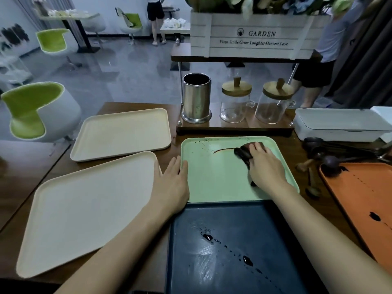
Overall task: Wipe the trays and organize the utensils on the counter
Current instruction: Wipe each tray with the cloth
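Blue tray [212,225], right hand [266,166] gripping cloth [244,152]

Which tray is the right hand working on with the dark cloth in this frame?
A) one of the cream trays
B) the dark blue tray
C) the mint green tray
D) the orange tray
C: the right hand holds the dark cloth down on the mint green tray, while the left hand rests against its left rim.

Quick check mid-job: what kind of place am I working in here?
Most likely a café or canteen: several serving trays lie on the wooden counter, a metal utensil holder and lidded glass jars stand on a rack, and green-and-white chairs with small tables fill the room behind.
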`<state>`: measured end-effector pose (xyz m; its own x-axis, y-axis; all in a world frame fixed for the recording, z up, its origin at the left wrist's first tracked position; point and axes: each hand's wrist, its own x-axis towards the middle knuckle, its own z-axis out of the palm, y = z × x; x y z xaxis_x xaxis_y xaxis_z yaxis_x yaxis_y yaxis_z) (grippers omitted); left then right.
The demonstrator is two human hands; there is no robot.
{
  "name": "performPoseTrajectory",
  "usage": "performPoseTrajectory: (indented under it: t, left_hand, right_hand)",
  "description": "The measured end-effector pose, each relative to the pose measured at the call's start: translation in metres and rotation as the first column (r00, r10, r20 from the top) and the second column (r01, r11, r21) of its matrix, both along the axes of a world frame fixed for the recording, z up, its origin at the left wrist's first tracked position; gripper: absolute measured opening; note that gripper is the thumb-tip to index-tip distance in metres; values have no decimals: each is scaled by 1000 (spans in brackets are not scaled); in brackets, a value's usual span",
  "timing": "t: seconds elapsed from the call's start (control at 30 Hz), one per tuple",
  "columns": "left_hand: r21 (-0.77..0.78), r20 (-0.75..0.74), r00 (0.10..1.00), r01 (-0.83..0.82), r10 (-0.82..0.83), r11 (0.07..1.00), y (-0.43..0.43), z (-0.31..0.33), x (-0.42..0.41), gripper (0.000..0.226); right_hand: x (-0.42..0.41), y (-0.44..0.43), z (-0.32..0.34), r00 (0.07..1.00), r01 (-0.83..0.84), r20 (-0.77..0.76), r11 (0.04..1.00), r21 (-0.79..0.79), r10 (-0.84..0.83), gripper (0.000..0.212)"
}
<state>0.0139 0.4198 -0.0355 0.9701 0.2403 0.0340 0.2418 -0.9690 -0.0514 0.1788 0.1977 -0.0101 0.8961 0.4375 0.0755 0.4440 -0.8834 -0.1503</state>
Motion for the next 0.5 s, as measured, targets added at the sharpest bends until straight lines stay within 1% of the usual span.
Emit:
performPoseTrajectory:
  t: [0.07, 0.1, 0.23, 0.37, 0.43, 0.5]
  left_hand:
    - [6, 8, 1000, 4, -4, 1000, 0, 0, -1, 63]
    - [7, 15, 1000, 8, -8, 1000, 0, -1, -1, 62]
    - [-21, 31, 999, 7, -6, 1000, -1, 1, 0, 63]
    - [-12, 78, 997, 20, -19, 1000, 0, -5, 1, 70]
    - [-7, 105, 994, 28, -27, 1000, 0, -8, 1, 71]
    - [-3, 100, 995, 22, -22, 1000, 0, -7, 0, 74]
  right_hand:
    - [-5, 20, -2, 999, 39, -13, 999, -1, -39, 43]
    - [-8, 33, -3, 1000, 19, -13, 1000, 3, -19, 45]
    - [-22, 90, -7, 985, -175, 6, 984, 37, 175, 51]
    - [-37, 131, -11, 932, -363, 0, 932, 13, 363, 60]
    - [-35, 135, -14, 911, -413, 11, 910, 10, 413, 58]
    - [-29, 132, -18, 900, -436, 8, 900, 14, 436, 56]
